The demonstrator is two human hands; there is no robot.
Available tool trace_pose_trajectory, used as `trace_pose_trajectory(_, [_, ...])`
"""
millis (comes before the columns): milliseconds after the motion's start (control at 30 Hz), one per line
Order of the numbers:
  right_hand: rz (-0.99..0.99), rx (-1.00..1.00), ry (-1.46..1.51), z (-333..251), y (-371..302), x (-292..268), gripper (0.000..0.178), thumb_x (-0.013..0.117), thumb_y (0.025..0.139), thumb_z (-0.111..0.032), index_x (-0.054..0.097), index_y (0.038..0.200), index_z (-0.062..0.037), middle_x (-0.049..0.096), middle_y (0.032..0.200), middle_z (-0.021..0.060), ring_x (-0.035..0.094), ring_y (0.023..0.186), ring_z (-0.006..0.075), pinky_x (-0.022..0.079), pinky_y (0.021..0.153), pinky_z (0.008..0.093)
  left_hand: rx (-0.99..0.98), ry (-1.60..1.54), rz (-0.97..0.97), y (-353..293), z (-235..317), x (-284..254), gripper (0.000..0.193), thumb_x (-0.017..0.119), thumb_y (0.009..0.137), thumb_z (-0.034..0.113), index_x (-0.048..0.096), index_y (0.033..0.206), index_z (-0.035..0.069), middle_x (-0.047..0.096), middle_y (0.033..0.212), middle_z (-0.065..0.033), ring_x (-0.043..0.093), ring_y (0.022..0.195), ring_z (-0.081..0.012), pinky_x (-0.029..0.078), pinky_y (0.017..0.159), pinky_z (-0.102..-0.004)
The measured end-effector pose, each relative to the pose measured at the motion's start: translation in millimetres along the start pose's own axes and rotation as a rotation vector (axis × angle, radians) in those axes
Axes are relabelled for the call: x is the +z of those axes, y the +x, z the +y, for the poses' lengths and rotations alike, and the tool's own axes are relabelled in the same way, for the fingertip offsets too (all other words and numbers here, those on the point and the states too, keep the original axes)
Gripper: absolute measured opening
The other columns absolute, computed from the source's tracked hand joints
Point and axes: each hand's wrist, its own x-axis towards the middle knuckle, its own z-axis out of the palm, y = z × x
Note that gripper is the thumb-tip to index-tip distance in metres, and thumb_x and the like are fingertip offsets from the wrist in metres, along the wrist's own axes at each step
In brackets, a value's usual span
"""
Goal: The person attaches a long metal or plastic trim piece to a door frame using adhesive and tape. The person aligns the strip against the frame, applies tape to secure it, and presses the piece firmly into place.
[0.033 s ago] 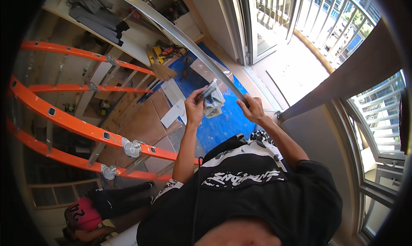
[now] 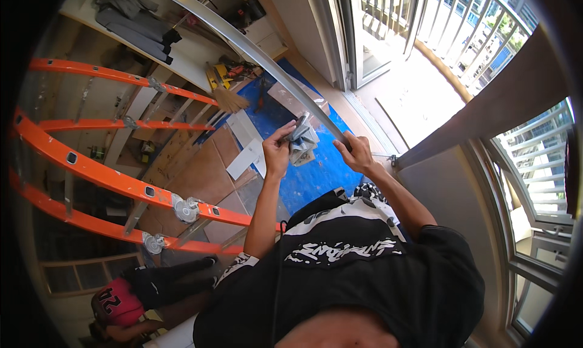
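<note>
My left hand [image 2: 277, 154] is closed on a crumpled grey, silvery packet [image 2: 299, 140] that looks like thin plastic, held with the thumb on top. What the packet contains cannot be made out. My right hand [image 2: 359, 154] grips the near end of a long, narrow metal strip [image 2: 276, 72], its thumb lying along the edge. From there the strip runs up and away to the upper left, past the packet without visibly touching it. Its far end is out of view.
An orange ladder [image 2: 115, 177] spreads across the left side. Below lie a blue sheet [image 2: 331, 173], brown boards [image 2: 182, 178] and a straw broom [image 2: 231, 99]. A person in a pink shirt [image 2: 118, 302] bends at lower left. An open balcony door [image 2: 371, 57] stands at upper right.
The packet in my left hand has turned slightly, its top edge now more bunched. My right hand and the metal strip have barely moved.
</note>
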Motion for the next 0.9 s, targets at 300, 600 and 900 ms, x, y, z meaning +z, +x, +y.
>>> trace_pose_trajectory(300, [-0.054, 0.038, 0.062, -2.0, 2.4, 4.7, 0.024, 0.062, 0.092, -0.023, 0.055, 0.082, -0.0022, 0.056, 0.052, 0.0122, 0.059, 0.044, 0.0277, 0.045, 0.047, 0.0367, 0.155, 0.071, -0.065, 0.4, 15.5, 7.1, 0.035, 0.046, 0.073, -0.016, 0.071, 0.094, -0.004, 0.047, 0.13, -0.0137, 0.057, 0.114, -0.0244, 0.048, 0.096, -0.0313])
trace_pose_trajectory(600, [-0.033, 0.004, 0.026, 12.2, 7.2, -6.0, 0.024, 0.062, 0.092, -0.023, 0.055, 0.083, -0.0027, 0.059, 0.052, 0.0104, 0.063, 0.046, 0.0247, 0.048, 0.048, 0.0346, -0.037, 0.102, 0.149, 16.2, 2.8, 46.0, 0.019, 0.061, 0.092, 0.009, 0.058, 0.106, -0.003, 0.061, 0.11, -0.0107, 0.06, 0.101, -0.0167, 0.048, 0.087, -0.0292])
trace_pose_trajectory(900, [-0.07, 0.04, 0.073, 17.3, 14.4, -36.1, 0.024, 0.062, 0.093, -0.023, 0.054, 0.084, -0.0023, 0.059, 0.051, 0.0094, 0.064, 0.047, 0.0225, 0.048, 0.048, 0.0331, 0.017, -0.656, 0.36, 21.0, 19.2, 130.0, 0.045, 0.051, 0.099, 0.018, 0.037, 0.139, 0.003, 0.049, 0.133, -0.0099, 0.049, 0.12, -0.0229, 0.036, 0.105, -0.0415])
